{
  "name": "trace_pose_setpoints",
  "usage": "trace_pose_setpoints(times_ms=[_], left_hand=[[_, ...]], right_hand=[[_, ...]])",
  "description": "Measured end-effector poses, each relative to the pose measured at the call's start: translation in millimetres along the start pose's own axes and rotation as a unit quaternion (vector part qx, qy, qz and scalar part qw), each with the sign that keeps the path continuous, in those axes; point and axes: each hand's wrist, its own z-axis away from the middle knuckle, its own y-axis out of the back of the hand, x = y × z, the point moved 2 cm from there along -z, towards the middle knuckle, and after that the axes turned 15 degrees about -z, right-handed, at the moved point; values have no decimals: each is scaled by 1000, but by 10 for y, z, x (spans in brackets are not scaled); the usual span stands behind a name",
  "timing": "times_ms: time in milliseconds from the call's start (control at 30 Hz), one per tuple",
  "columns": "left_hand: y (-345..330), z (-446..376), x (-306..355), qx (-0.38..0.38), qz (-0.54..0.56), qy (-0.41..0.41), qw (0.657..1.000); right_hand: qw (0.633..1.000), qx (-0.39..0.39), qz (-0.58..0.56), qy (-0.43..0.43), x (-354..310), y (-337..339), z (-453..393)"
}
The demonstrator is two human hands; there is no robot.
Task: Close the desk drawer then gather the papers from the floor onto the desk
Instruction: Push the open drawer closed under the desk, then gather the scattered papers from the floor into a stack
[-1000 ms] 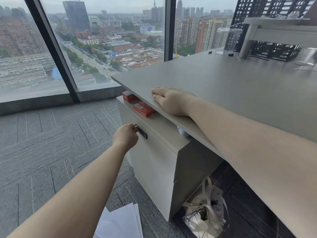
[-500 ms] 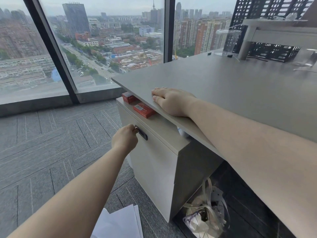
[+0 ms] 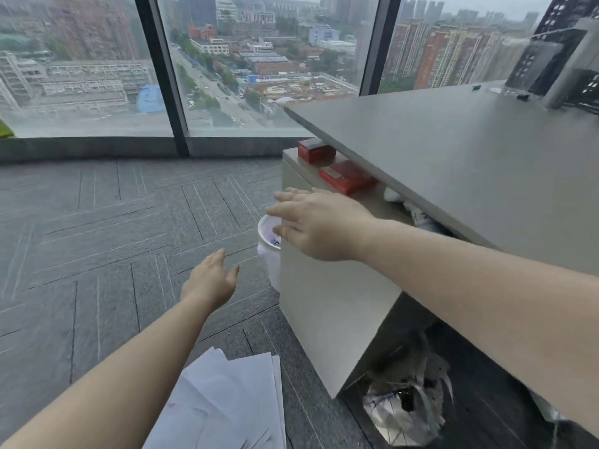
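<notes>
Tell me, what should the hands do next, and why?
Probably reach the open left hand down to the loose white paper sheets on the grey carpet. The right hand is open too, both hold nothing, and the papers aren't yet on the grey desk top.

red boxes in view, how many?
2. One red box sits at the far end of the cabinet top; the other lies nearer, partly under the desk edge. More may be hidden under the desk.
</notes>
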Motion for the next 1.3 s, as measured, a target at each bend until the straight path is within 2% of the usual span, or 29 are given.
trace_pose_setpoints(times_ms=[100,300,500,667,800,933,1067,1200,1300], left_hand=[[-411,-12,-572,-38,-10,54,998],[-1576,227,-1626,-136,-39,112,984],[-2668,641,-2359,-231,0,224,947],[-3298,919,-2694,-269,45,326,905],[-3642,1061,-2886,-246,82,429,865],[-3821,1127,-2968,-189,146,558,795],[-3942,1085,-3106,-144,153,614,761],[-3955,1017,-3137,-100,183,660,722],[-3975,1011,-3162,-58,219,652,723]], right_hand=[[996,-81,-22,-17,10,-755,-313],[965,-196,-111,-135,433,-2442,-777],[921,-244,-175,-247,800,-3988,-864],[879,-279,-224,-315,1067,-4892,-684],[857,-270,-229,-374,1322,-5349,-543],[839,-250,-238,-421,1498,-5640,-466],[823,-234,-236,-460,1569,-5868,-396],[823,-189,-221,-488,1619,-6041,-365],[814,-165,-212,-516,1615,-6101,-379]])
